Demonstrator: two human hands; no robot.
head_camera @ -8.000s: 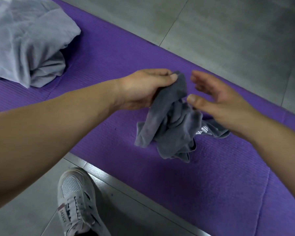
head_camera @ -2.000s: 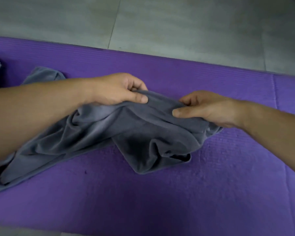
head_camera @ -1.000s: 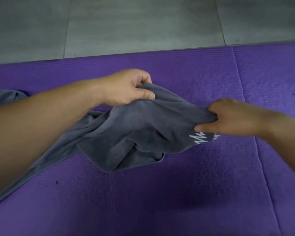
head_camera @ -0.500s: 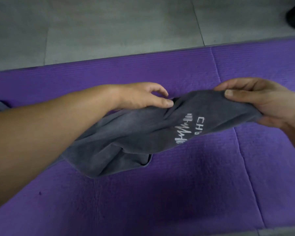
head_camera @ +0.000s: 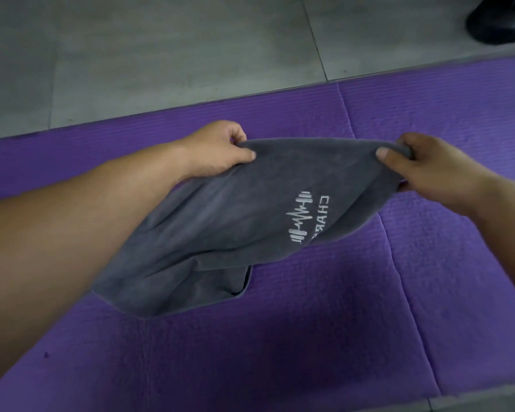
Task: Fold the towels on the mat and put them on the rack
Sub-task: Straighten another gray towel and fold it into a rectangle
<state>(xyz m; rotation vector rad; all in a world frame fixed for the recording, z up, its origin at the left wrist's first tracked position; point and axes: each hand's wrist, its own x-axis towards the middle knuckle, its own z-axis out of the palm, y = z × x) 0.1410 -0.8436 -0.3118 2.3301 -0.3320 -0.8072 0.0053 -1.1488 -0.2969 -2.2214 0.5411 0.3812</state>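
Pinching the top edge of the gray towel (head_camera: 220, 233) at its two ends, your left hand (head_camera: 217, 150) and right hand (head_camera: 428, 168) held it stretched above the purple mat (head_camera: 309, 337). Its lower part sagged onto the mat, the white logo (head_camera: 302, 220) facing up. Gray floor tiles (head_camera: 161, 55) lay beyond.

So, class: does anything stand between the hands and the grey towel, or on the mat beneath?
Nothing visible. The left hand and right hand pinch the top edge of the grey towel; only its lower part touches the mat.
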